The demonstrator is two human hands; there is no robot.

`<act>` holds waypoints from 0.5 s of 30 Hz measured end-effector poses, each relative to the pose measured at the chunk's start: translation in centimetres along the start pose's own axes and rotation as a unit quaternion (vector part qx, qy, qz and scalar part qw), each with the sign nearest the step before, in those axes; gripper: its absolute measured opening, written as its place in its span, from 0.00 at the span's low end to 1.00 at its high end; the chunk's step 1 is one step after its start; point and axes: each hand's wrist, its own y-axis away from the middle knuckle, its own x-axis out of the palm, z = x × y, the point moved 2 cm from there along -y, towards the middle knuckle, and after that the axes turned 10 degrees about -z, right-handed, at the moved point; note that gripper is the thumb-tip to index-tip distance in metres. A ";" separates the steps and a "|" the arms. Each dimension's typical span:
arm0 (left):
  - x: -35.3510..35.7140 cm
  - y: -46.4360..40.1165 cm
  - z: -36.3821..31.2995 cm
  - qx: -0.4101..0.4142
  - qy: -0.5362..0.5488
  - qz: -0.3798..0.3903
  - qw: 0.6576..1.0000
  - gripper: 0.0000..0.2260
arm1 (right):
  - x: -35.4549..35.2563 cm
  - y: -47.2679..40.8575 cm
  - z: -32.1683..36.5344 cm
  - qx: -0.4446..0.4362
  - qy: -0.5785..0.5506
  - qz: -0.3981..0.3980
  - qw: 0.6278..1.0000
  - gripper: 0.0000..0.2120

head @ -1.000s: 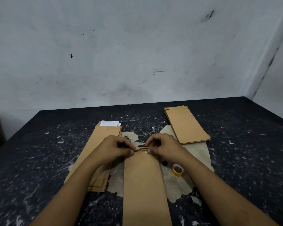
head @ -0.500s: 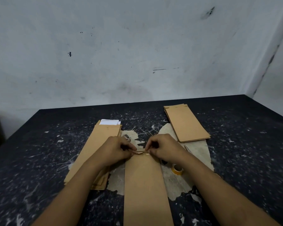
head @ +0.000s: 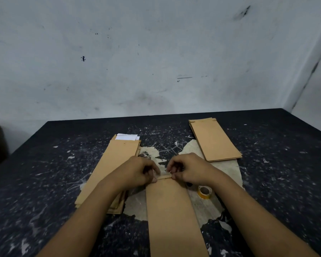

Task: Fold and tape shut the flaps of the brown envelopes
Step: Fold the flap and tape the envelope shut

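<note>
A long brown envelope lies lengthwise in front of me on the dark table. Its narrow flap at the far end is folded over. My left hand pinches the flap's left end and my right hand pinches its right end, fingers curled on the fold. A small roll of yellow tape lies on the table just right of the envelope, below my right wrist.
A stack of brown envelopes with white paper showing at its far end lies on the left. Another brown stack lies at the back right. A worn pale patch marks the table's middle. A wall rises behind.
Both hands stay on the flap; the fold now lies flatter against the envelope. The view has shifted slightly.
</note>
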 end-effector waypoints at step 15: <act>-1.2 0.1 0.9 -0.059 0.271 -0.006 0.961 0.09 | -0.5 -0.2 -0.6 0.136 -0.225 -0.021 0.965 0.02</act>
